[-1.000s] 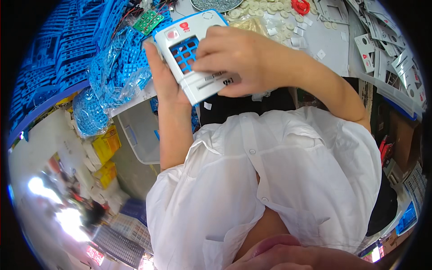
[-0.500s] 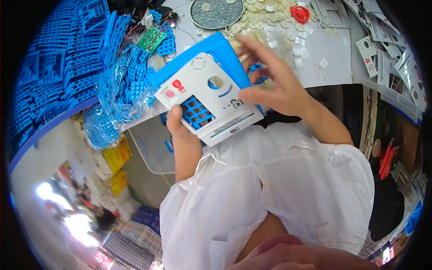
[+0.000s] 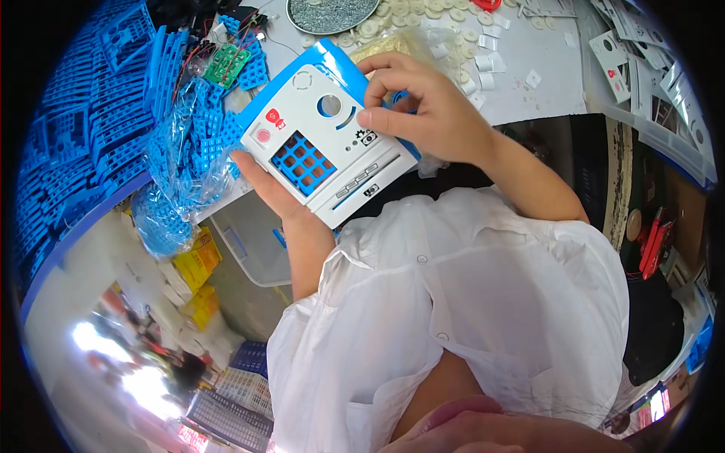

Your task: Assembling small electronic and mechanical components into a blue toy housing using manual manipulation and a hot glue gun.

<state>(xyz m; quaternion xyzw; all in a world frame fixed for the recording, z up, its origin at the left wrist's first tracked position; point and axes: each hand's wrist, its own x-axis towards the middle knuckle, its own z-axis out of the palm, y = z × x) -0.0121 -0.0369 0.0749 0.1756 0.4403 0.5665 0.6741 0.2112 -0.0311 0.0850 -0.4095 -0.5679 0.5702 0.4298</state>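
Cluttered white worktable, both hands — left, right — gripping glossy white-and-blue plastic panel with square grid

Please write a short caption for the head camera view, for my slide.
Left hand holds a white-and-blue toy safe panel from below while right hand pinches its upper edge.

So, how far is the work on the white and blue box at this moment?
Done: the white front panel sits on the blue box body, with the blue keypad grid in its opening. In hand: the left hand holds the box from beneath while the right hand presses its upper right edge. Left: the round hole looks unfilled.
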